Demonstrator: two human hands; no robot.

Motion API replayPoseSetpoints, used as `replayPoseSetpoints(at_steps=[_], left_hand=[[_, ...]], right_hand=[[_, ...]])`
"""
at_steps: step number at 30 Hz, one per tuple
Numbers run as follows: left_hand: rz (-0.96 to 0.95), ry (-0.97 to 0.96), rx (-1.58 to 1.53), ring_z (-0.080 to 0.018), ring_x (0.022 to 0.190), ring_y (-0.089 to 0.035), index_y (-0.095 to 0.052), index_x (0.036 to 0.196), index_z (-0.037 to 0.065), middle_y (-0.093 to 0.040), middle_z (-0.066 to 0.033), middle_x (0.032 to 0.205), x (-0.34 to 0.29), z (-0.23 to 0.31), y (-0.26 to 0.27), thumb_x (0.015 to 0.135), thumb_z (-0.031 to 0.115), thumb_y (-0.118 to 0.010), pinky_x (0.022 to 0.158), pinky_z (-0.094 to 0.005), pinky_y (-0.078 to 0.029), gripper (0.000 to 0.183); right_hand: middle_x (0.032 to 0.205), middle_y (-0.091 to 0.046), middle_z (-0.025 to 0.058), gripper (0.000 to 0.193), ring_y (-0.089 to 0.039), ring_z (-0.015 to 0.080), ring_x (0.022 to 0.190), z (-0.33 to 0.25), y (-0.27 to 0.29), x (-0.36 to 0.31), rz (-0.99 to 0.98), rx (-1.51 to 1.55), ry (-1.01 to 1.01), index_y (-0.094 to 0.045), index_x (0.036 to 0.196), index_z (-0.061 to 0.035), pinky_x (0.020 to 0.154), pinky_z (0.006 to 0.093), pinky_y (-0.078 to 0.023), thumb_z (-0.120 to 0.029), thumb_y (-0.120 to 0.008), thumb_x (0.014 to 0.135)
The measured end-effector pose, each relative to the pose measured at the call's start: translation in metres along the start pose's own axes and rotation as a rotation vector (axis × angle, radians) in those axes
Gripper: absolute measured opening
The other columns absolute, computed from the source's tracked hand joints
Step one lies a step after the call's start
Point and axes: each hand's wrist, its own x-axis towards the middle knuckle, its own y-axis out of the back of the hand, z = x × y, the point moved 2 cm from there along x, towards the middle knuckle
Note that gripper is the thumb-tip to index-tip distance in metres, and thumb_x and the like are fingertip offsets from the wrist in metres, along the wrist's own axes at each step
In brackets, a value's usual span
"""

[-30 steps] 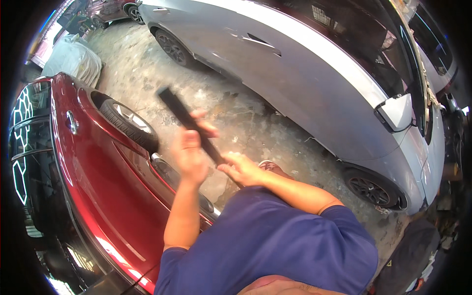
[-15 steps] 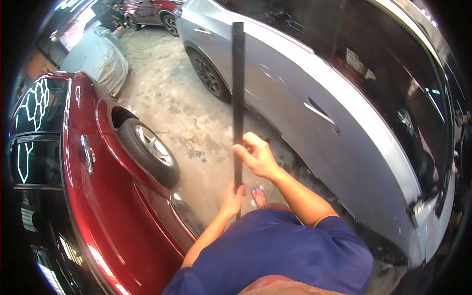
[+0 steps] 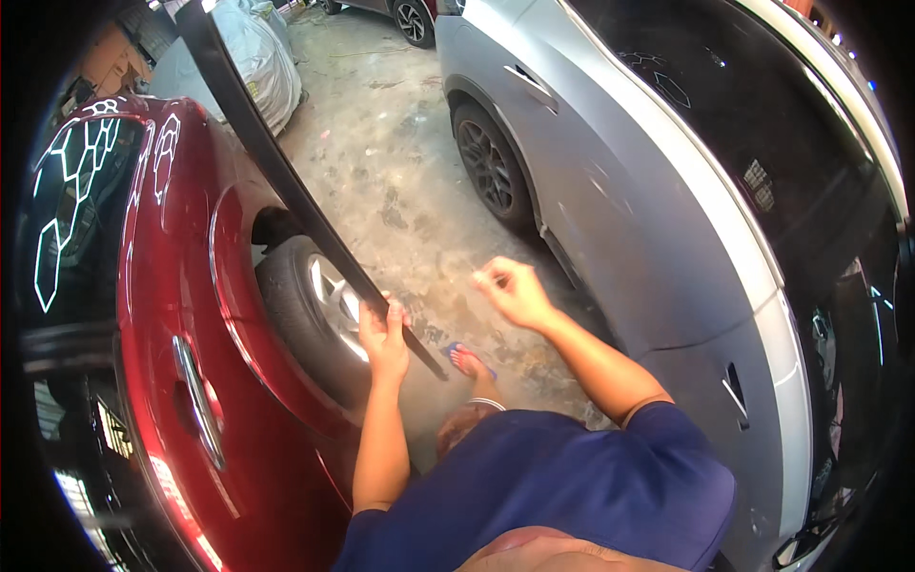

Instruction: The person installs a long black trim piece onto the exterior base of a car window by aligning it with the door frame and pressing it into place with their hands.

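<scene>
My left hand [image 3: 384, 334] is closed round a long, narrow black trim strip [image 3: 286, 181], gripping it near its lower end. The strip slants up and to the left, passing in front of the red car's rear wheel [image 3: 319, 310]. Apart from the strip, to its right, my right hand [image 3: 515, 291] is raised over the floor. Its fingers are curled in toward the thumb, and whatever may be between them is too small to make out.
A red car [image 3: 172, 381] stands close on my left, with a chrome door handle [image 3: 198, 400]. On my right is a grey car [image 3: 610, 248] with a dark wheel [image 3: 491, 162]. A covered vehicle [image 3: 272, 71] stands far left. Stained concrete floor [image 3: 381, 143] runs between the cars.
The strip has gone from upright to leaning left, carried by my left hand, which rose and shifted left. My right hand has come away from the strip. The view has shifted along the cars.
</scene>
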Motion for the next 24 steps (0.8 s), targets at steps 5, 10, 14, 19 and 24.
replayPoseSetpoints(at_steps=[5,10,14,19,24], left_hand=[[0.021,-0.065,-0.051,-0.0133,0.071,-0.055,-0.046,0.123,0.003,-0.054,-0.0040,0.086,0.156,0.008,0.019,0.101,0.012,-0.060,0.063,-0.0291,-0.052,0.027],[-0.119,-0.052,-0.190,-0.0136,0.069,-0.051,-0.044,0.134,0.007,-0.051,-0.0037,0.088,0.316,0.013,0.038,0.105,0.013,-0.054,0.063,-0.0309,-0.047,0.032],[-0.253,0.047,-0.333,-0.0160,0.081,-0.052,-0.040,0.145,0.009,-0.052,-0.0032,0.095,0.448,-0.003,0.052,0.109,0.031,-0.044,0.072,-0.0331,-0.047,0.042],[-0.268,0.212,-0.516,-0.0186,0.085,-0.057,-0.037,0.150,0.010,-0.057,-0.0043,0.101,0.592,-0.026,0.076,0.108,0.046,-0.034,0.075,-0.0372,-0.050,0.055],[-0.260,0.344,-0.536,-0.0216,0.086,-0.058,-0.040,0.147,0.013,-0.059,-0.0053,0.101,0.718,-0.057,0.099,0.107,0.042,-0.038,0.076,-0.0419,-0.051,0.049]], right_hand=[[0.076,-0.068,0.0114,0.031,-0.063,0.0181,0.068,0.010,0.046,0.160,0.269,-0.339,-0.149,-0.068,0.080,0.0006,0.065,0.0350,-0.051,-0.028,-0.072,0.090],[0.109,-0.070,0.0183,0.032,-0.068,0.0323,0.102,0.039,0.094,0.306,0.489,-0.605,0.113,-0.068,0.111,-0.0017,0.092,0.0412,-0.052,-0.024,-0.072,0.089],[0.128,-0.061,0.0208,0.051,-0.055,0.0364,0.124,0.096,0.122,0.412,0.615,-0.990,0.069,-0.060,0.128,-0.0014,0.107,0.0449,-0.042,-0.035,-0.069,0.092],[0.120,-0.067,0.0211,0.066,-0.061,0.0390,0.115,0.150,0.137,0.490,0.645,-1.321,-0.193,-0.065,0.125,-0.0027,0.103,0.0473,-0.045,-0.060,-0.057,0.093],[0.104,-0.072,0.0183,0.072,-0.067,0.0345,0.102,0.163,0.144,0.509,0.679,-1.304,-0.508,-0.072,0.112,-0.0060,0.093,0.0460,-0.048,-0.071,-0.049,0.093]])
